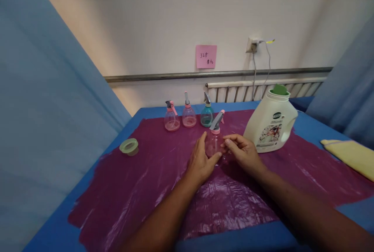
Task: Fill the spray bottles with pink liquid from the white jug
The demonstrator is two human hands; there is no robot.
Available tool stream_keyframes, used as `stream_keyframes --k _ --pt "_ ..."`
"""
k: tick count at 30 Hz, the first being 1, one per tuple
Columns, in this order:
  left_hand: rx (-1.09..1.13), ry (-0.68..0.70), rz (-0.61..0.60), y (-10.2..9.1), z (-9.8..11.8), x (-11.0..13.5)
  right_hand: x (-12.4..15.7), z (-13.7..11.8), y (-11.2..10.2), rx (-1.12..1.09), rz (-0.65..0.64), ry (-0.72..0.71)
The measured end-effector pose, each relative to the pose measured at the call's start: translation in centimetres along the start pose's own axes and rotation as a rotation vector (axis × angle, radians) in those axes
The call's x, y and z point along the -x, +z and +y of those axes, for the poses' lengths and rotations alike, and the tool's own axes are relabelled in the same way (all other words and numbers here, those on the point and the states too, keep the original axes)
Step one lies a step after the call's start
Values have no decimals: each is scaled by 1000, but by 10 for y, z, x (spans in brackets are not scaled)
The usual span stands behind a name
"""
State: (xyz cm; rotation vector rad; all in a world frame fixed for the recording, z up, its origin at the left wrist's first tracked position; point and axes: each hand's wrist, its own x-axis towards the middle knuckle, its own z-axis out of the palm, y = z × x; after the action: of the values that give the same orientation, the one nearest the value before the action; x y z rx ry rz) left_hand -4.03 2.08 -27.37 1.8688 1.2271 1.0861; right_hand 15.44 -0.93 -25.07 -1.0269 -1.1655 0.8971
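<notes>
A person's two hands met at a clear spray bottle with a pink collar (214, 145), which stood near the middle of a maroon plastic sheet (146, 189). The left hand (202, 161) was cupped around the bottle's left side, its thumb across the front; the right hand (244, 153) had its fingertips at the right side, thumb and fingers drawn close, though whether they gripped anything could not be told. Behind stood, from left to right, a pink bottle with a dark head (172, 122), a pink bottle with a grey head (189, 118) and a teal bottle (207, 117), each holding some liquid. A cream jug (269, 123) stood near the right hand; a small green-rimmed tub (129, 147) lay well apart at left.
</notes>
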Motion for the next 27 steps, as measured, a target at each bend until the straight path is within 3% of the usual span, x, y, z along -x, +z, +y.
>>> stream_keyframes --k 8,13,17,20,25,27 --pt "-17 42 19 4 -2 -3 -12 -20 -6 173 82 -44" --pt "11 45 23 5 1 -3 -31 -44 -3 597 -48 -109" --pt "39 65 43 5 3 -2 -44 -51 10 911 -26 -89" --pt "39 82 41 5 3 -2 -45 -47 18 917 23 -113" --pt "10 74 44 7 1 -1 -35 -37 21 776 -38 -258" --pt "6 71 54 8 0 -1 -33 -35 21 730 -12 -232"
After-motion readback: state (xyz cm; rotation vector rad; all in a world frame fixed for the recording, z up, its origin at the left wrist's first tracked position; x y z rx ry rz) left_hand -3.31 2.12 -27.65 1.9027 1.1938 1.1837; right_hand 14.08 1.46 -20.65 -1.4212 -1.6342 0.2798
